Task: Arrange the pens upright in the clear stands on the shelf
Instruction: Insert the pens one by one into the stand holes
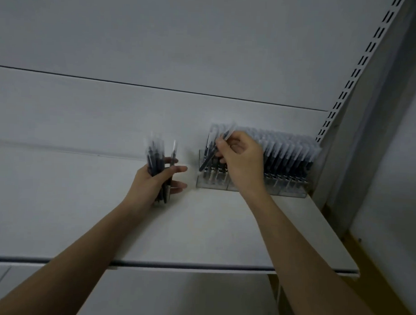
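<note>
1. The left hand (pixel 154 179) reaches over the shelf (pixel 211 228), palm right, gripping a bundle of pens (pixel 156 160) upright.
2. The right hand (pixel 240 160) pinches one tilted pen (pixel 211 155) above the left end of the clear stands (pixel 251 184), which hold rows of upright pens.

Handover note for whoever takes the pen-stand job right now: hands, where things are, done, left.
Left hand: grips a bundle of pens above the shelf, left of the stands.
Right hand: pinches a single pen, tilted, its lower end at the left end of the clear stands.
Done: the stands' right part holds rows of upright pens.
Left: seat this pen upright, then feed in the bundle one by one.
</note>
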The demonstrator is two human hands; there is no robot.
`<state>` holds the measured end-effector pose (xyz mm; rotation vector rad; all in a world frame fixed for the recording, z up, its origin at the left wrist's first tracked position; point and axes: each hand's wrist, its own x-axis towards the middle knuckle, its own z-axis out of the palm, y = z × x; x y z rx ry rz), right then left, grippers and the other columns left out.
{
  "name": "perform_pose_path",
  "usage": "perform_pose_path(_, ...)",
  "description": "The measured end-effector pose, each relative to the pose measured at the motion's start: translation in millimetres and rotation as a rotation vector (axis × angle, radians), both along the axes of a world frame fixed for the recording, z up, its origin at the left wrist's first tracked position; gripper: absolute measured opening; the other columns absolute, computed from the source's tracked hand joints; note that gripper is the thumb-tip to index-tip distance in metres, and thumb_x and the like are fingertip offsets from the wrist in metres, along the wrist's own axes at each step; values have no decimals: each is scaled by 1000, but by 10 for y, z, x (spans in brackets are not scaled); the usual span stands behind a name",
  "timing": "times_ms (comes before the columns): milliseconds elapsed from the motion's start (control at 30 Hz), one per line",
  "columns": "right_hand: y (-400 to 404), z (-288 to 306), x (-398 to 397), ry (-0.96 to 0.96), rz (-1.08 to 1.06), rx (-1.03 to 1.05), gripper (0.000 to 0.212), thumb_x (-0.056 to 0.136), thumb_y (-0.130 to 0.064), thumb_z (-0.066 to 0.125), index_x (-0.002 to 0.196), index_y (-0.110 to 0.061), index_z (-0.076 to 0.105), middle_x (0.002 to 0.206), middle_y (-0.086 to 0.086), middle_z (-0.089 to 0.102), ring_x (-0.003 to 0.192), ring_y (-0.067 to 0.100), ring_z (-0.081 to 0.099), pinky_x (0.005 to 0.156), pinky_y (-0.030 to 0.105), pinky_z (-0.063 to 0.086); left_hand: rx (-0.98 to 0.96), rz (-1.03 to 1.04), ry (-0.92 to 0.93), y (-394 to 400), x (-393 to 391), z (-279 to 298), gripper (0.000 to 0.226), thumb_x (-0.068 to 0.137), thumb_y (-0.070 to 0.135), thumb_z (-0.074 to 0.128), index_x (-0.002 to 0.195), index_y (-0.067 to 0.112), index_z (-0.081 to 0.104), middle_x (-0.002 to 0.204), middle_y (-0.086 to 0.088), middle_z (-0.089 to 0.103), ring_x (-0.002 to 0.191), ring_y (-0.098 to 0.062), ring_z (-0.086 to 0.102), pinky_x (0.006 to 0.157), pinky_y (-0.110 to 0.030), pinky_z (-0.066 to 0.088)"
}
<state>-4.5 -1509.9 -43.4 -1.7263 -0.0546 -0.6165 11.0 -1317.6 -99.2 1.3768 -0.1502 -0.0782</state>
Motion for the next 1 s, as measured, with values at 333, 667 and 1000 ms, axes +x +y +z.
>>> perform_pose_path(333,78,106,156,-11,-177,-382,9,94,-25,68,90,-22,61,78,-7,64,73,8,62,63,15,48,-62,-167,52,-11,-93,1,26,98,3,53,124,2,57,114,-10,73,88,-34,73,73,-34,61)
perform_pose_path(667,154,-67,168,145,-136,-570,13,92,-18,69,90,-13,57,76,-8,57,73,13,58,72,30,52,-193,-237,140,41,-175,30,35,94,-9,52,125,5,57,114,-19,71,99,-40,71,83,-39,61)
perform_pose_path(1000,292,-547,-87,44,-81,-184,10,97,-23,62,92,-17,56,81,0,60,72,11,57,67,25,48,-164,-258,176,36,-223,71,20,98,-4,49,116,-10,56,113,-22,71,90,-35,72,75,-35,61)
